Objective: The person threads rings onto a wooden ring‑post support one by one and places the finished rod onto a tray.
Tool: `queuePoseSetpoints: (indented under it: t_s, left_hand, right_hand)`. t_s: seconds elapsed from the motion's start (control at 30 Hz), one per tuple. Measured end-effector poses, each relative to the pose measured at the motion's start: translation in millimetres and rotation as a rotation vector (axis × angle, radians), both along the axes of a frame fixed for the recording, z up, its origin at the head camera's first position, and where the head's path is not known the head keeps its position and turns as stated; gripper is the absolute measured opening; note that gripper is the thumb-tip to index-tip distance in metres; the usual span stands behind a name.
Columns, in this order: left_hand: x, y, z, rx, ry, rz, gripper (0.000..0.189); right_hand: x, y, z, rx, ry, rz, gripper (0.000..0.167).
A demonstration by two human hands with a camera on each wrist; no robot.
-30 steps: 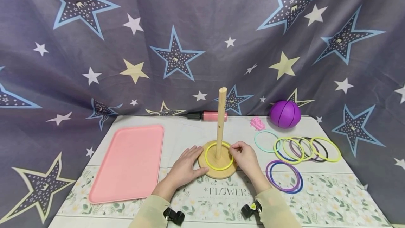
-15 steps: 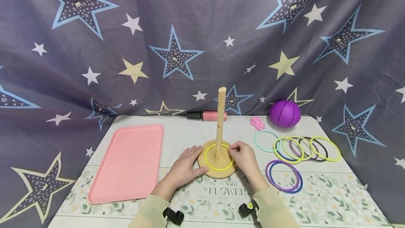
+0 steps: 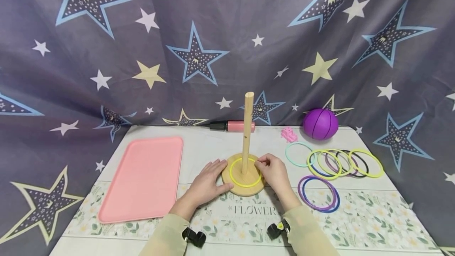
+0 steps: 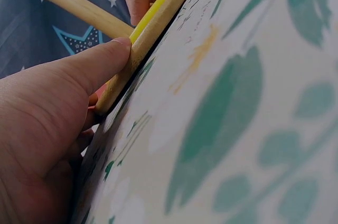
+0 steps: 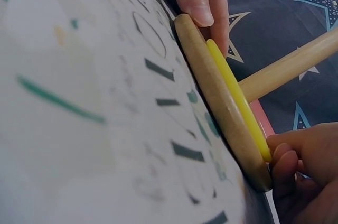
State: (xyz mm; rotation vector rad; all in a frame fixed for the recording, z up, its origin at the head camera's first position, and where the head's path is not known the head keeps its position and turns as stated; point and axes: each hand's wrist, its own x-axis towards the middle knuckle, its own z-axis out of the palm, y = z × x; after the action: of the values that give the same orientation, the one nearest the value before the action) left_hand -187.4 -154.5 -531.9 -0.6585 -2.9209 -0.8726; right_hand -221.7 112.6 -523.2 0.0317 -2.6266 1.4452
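Note:
A yellow ring [image 3: 246, 186] lies around the foot of a wooden post [image 3: 247, 129], flat over the post's round wooden base [image 3: 245, 191]. On the ring's right side, my right hand [image 3: 275, 173] pinches it between thumb and forefinger; the right wrist view shows those fingertips [image 5: 274, 147] at the ring's edge. My left hand [image 3: 207, 183] rests against the left of the base, fingers extended and thumb spread to its front rim. Seen from the left wrist, the left thumb [image 4: 108, 57] presses on the base's edge.
At left lies a pink tray [image 3: 142, 181]. Several coloured rings overlap at right, with a purple and blue pair [image 3: 335, 198] nearer. Behind stand a purple ball [image 3: 320, 124], a small pink toy [image 3: 289, 134] and a pink-and-black pump [image 3: 236, 126].
The head view has tilted slightly, so everything sits a little higher in it. My right hand has shifted very slightly left; the left hand keeps its place on the base.

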Motion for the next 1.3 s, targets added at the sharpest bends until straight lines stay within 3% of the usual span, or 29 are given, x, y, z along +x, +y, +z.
queuePoseSetpoints:
  t_s: [0.23, 0.43, 0.57, 0.87, 1.3]
  left_hand:
    - [-1.7, -0.1, -2.0, 0.001, -0.003, -0.01, 0.088]
    - [-1.0, 0.9, 2.7, 0.002, 0.011, -0.017, 0.087]
    - [-1.0, 0.3, 4.1, -0.004, 0.006, -0.017, 0.087]
    - [1.4, -2.5, 1.2, 0.003, -0.001, -0.007, 0.087]
    - [1.8, -2.8, 0.5, 0.012, 0.004, -0.005, 0.087]
  right_hand:
    - [0.3, 5, -0.9, -0.222, -0.061, 0.004, 0.013]
    - [6.7, 13, 18.9, -0.288, -0.084, 0.009, 0.015]
    - [13.9, 23, 34.3, -0.281, -0.078, -0.013, 0.018]
    - [38.3, 66, 50.0, -0.239, -0.076, -0.054, 0.027]
    - [63.5, 148, 43.0, -0.104, -0.109, -0.243, 0.038]
